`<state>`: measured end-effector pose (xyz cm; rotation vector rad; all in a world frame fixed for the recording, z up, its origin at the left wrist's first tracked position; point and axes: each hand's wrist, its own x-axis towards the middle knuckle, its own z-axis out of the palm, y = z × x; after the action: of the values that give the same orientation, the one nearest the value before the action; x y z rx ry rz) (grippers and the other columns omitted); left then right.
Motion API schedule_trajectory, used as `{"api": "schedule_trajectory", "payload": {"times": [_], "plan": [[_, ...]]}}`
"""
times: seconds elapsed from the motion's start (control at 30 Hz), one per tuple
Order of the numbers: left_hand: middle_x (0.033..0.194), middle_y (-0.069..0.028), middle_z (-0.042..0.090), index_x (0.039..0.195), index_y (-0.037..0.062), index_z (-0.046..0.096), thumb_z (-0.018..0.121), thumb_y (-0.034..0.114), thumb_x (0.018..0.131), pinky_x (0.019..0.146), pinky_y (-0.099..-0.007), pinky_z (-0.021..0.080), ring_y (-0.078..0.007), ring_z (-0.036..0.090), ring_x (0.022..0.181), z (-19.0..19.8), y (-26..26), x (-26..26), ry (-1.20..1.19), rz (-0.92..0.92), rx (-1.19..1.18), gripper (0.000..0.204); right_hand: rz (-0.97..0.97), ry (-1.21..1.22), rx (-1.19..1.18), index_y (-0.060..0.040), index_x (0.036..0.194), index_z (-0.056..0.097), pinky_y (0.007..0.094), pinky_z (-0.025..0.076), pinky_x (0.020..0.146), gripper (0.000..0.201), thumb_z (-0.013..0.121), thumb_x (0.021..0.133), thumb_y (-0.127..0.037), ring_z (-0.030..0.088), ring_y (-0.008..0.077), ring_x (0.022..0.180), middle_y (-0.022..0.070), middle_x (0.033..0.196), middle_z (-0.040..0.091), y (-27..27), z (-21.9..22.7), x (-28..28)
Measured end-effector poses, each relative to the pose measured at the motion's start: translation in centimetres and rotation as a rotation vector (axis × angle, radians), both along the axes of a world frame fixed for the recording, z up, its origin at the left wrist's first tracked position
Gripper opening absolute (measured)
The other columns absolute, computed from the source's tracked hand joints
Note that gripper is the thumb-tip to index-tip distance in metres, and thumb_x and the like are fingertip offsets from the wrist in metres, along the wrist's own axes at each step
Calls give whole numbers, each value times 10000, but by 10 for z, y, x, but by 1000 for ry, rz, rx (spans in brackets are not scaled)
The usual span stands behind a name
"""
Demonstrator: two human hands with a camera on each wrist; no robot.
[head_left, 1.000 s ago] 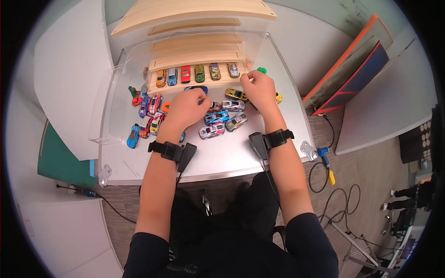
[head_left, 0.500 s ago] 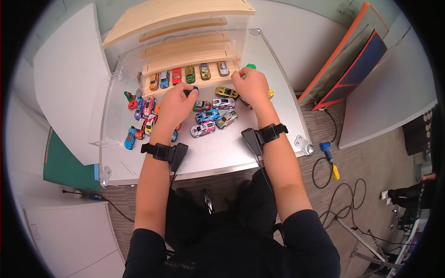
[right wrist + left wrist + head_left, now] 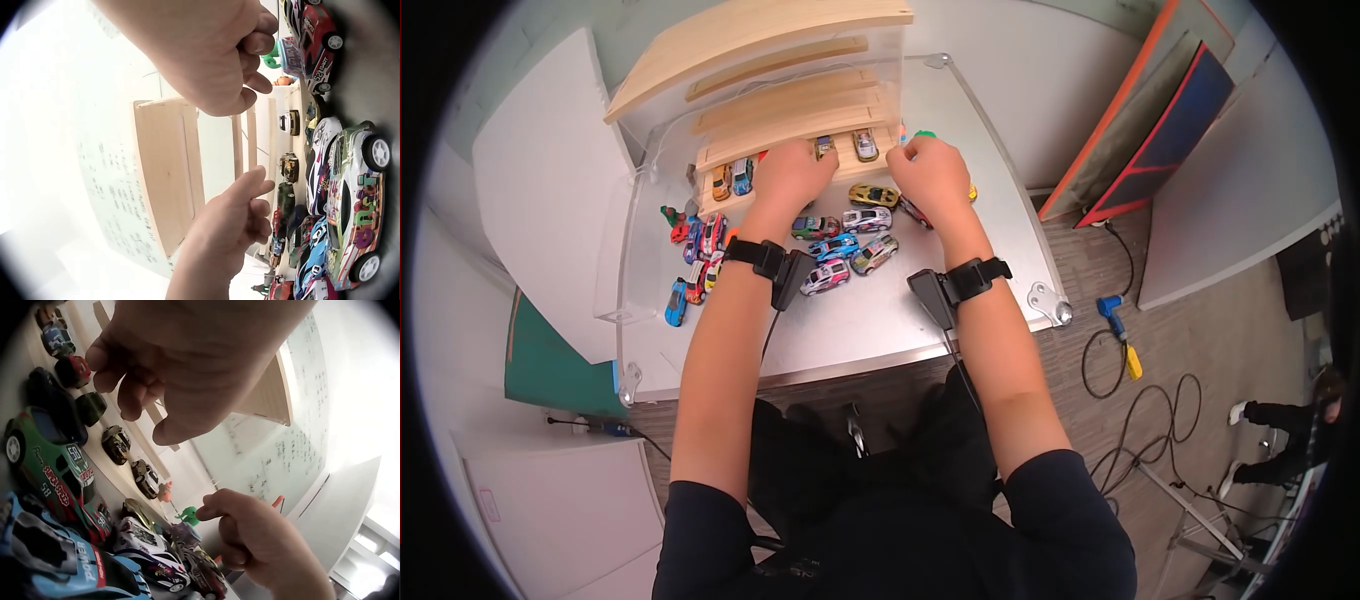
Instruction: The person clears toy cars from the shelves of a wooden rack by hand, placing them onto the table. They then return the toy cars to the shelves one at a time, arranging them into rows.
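My left hand (image 3: 794,180) hovers over the wooden rack's lowest shelf (image 3: 845,165), fingers loosely curled and holding nothing. Below it in the left wrist view are a red toy car (image 3: 73,371), a dark green toy car (image 3: 91,408) and a black and yellow toy car (image 3: 116,445) in the shelf row. A dark blue toy car (image 3: 57,403) sits in front of that row, hidden from the head view by this hand. Off the shelf's right end, my right hand (image 3: 932,180) hangs with bent fingers and nothing between them. A white and gold toy car (image 3: 865,145) stands near it.
Several toy cars, among them a blue one (image 3: 834,247) and a yellow one (image 3: 873,195), cover the table before the rack. More cars (image 3: 676,302) lie at the left by a clear plastic panel (image 3: 625,260). A small green toy (image 3: 924,134) stands past the right hand.
My left hand has moved forward from above the loose cars to over the lowest shelf row. The right hand stays by the shelf's right end. The head view has shifted a little.
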<state>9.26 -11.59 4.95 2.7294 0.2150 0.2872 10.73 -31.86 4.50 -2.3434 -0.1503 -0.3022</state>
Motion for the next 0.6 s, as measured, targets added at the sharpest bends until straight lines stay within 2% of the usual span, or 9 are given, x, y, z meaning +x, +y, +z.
{"api": "schedule_trajectory", "payload": {"times": [0.07,0.17,0.27,0.37,0.6], "plan": [[758,-243,680,750,31,730,605,539,819,715,-458,528,-392,676,756,-7,-1,6,-82,55,105,528,8,-31,14,-37,825,738,482,556,737,311,592,821,-312,700,389,794,207,807,713,0,-3,3],[693,-232,661,684,29,711,607,566,816,659,-456,522,-393,658,687,-14,3,15,-104,58,123,564,-25,1,-30,-23,823,738,491,560,741,328,585,824,-314,700,401,795,223,809,709,0,-4,4],[631,-213,639,639,31,701,610,583,817,611,-452,510,-376,644,625,-4,-3,12,-35,86,129,588,-20,-5,-11,-17,796,732,488,562,723,336,584,826,-317,699,399,782,220,794,706,0,-4,5],[614,-202,635,623,30,697,609,589,822,602,-449,507,-361,644,612,5,-8,11,20,99,117,600,-7,-1,3,-13,772,727,484,564,702,343,584,828,-319,699,391,763,213,775,704,-1,-3,3],[609,-187,648,617,27,705,619,585,818,615,-443,517,-350,660,619,-4,-5,18,38,98,142,599,-2,-5,-9,-10,739,718,485,561,687,344,582,824,-314,696,387,740,210,744,697,-1,-5,5]]}}
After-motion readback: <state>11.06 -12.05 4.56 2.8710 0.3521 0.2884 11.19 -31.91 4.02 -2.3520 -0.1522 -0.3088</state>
